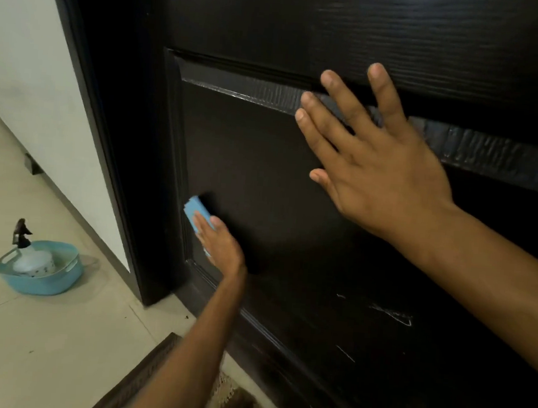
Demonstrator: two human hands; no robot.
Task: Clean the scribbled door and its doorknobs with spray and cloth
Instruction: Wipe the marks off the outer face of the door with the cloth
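Observation:
A dark brown panelled door [279,179] fills most of the view. White scribble marks [394,315] show on its lower rail. My left hand [222,245] presses a folded blue cloth [196,214] flat against the lower left corner of the recessed panel, fingers straight. Higher up, my right hand [374,160] lies flat on the door with fingers spread across the panel's upper moulding. A spray bottle [23,245] with a black trigger head stands in a blue basin [39,282] on the floor to the left. No doorknob is in view.
The dark door frame [111,146] runs along the door's left side, next to a white wall [25,56]. Beige floor tiles [40,347] lie below. A patterned mat [157,375] with a dark border lies at the door's foot.

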